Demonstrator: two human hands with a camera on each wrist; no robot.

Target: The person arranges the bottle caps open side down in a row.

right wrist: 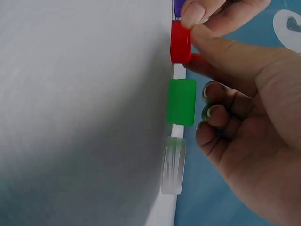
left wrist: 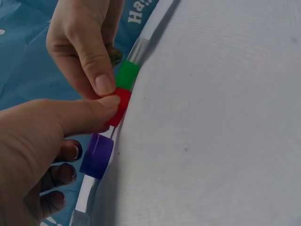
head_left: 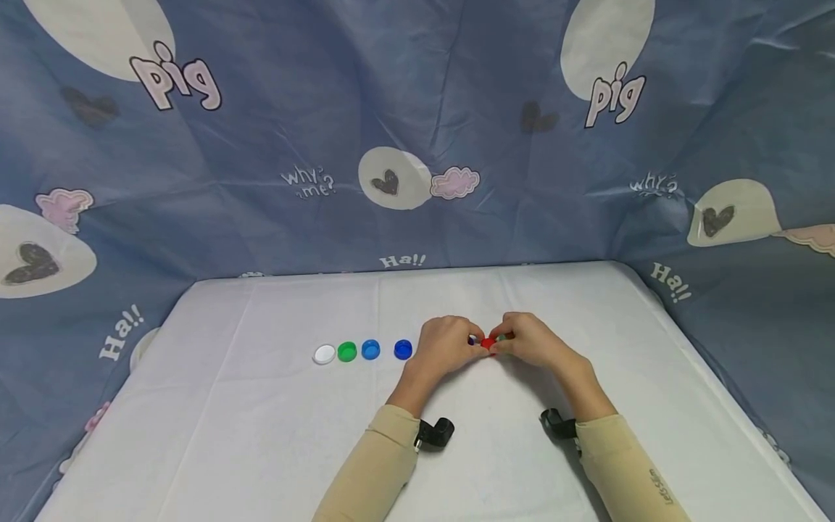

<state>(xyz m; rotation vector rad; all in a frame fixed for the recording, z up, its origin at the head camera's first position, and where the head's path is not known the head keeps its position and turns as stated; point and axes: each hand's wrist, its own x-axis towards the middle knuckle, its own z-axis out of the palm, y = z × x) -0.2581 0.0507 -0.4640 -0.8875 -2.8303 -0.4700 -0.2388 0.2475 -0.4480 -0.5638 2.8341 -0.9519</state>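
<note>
Thumb and fingertips of my left hand (head_left: 450, 344) pinch a red bottle cap (head_left: 488, 345) from its left side. My right hand (head_left: 531, 339) pinches the same cap from the right, so the two thumbs nearly meet. Both wrist views show the red cap (left wrist: 123, 104) at the fingertips, standing on the white cloth. A blue-purple cap (left wrist: 97, 156) lies beside it, near the left hand's curled lower fingers. On the other side come a green cap (right wrist: 182, 102) and a clear ridged cap (right wrist: 173, 165), beside the right hand; the clear one is hidden in the head view.
Further left in the same row lie a white cap (head_left: 323, 354), a green cap (head_left: 347, 351), a light blue cap (head_left: 370, 349) and a dark blue cap (head_left: 403, 349). A white cloth (head_left: 261, 435) covers the table. A blue printed curtain (head_left: 417, 239) stands behind and at both sides.
</note>
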